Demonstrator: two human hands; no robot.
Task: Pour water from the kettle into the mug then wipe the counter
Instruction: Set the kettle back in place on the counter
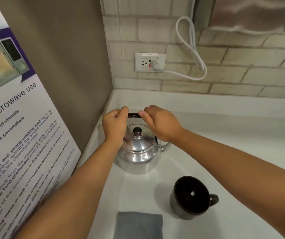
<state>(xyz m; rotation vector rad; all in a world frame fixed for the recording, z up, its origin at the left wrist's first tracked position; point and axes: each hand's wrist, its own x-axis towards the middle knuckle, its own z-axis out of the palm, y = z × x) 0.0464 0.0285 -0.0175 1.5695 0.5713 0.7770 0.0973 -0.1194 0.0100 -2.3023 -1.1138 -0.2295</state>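
Note:
A shiny metal kettle [138, 156] with a black lid knob stands on the white counter [224, 135] in the corner, its spout pointing right. Its black handle [133, 115] arches over the top. My left hand [115, 125] is closed around the handle's left end and my right hand [160, 123] around its right end. A dark mug [190, 197], black inside, stands upright in front and to the right of the kettle, with its handle to the right. A folded grey cloth [139, 225] lies flat at the near edge, left of the mug.
A microwave-use poster [17, 135] covers the wall on the left. On the tiled back wall is an outlet [149, 62] with a looping white cable [190, 49] plugged in. A metal appliance [255, 12] hangs at the upper right.

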